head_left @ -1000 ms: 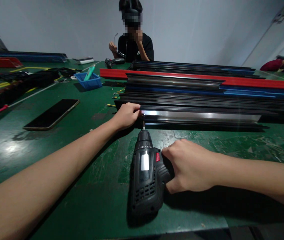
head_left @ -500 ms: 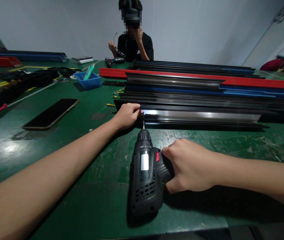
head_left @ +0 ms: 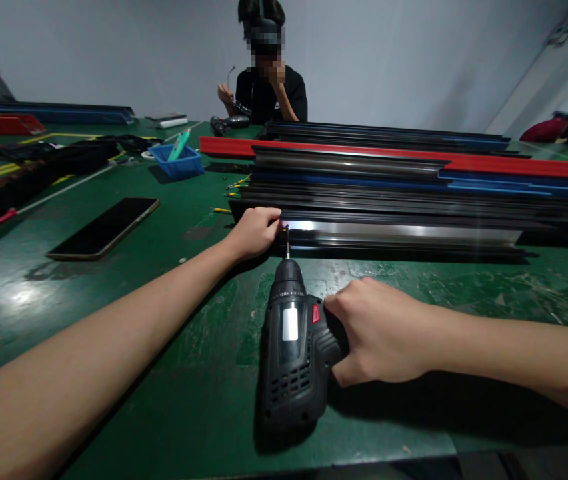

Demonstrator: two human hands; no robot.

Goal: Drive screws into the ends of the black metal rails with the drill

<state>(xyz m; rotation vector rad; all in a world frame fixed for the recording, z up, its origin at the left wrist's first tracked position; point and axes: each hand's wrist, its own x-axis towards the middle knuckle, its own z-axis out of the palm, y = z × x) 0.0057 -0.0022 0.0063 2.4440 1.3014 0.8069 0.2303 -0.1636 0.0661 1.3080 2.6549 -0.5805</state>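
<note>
A black cordless drill [head_left: 289,347] lies on its side near the table's front edge, its bit pointing away from me. My right hand [head_left: 379,333] is wrapped round its handle. The bit [head_left: 288,241] reaches the left end of a shiny dark metal profile [head_left: 404,232]; whether a screw sits at its tip is too small to tell. At that same end, my left hand [head_left: 257,233] grips the profile with bent fingers, the thumb and forefinger close to the bit tip. Its other fingers are partly hidden.
Behind lie more long profiles, including a red one [head_left: 504,161], with yellow-green wire ends [head_left: 223,211] at the left. A phone [head_left: 104,229], a blue bin [head_left: 179,165] and black cable bundles [head_left: 59,160] are on the left. A co-worker [head_left: 271,93] sits opposite beside another drill [head_left: 229,124].
Almost nothing differs. The numbered collar on the drill reads slightly differently, while both hands, the drill and the profile hold the same positions.
</note>
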